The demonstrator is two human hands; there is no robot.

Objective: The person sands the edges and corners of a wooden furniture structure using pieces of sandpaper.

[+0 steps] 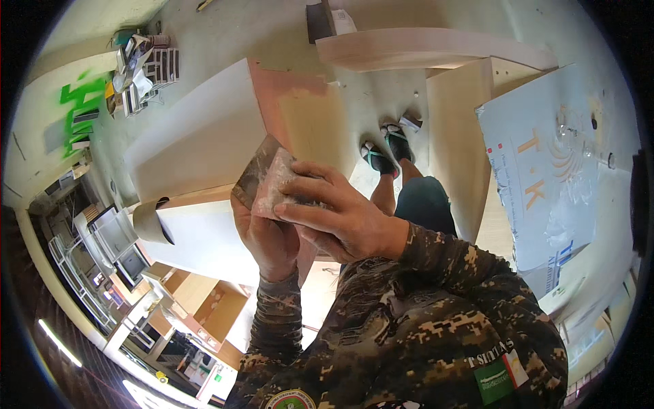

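In front of my body both hands grip what looks like a folded piece of sandpaper (255,174), dark grey-brown on one flap. Its other flap is pale pink and dusty, and it faces up toward the right. My left hand (266,238) is closed round it from below and the left. From the right, my right hand (340,208) lies over the pale flap, fingers bent and pressed onto it. Whether a block sits inside the fold cannot be made out. Just beyond the hands stands a large white panelled piece (197,129) with a pinkish, patchy end face (306,116).
A curled brown sheet (151,221) lies on a white surface at left. Curved pale boards (409,51) and a wooden piece (460,136) stand far right, beside a blue-grey printed sheet (538,170). My sandalled feet (388,150) are on the floor between. Wooden boxes (218,310) stand lower left.
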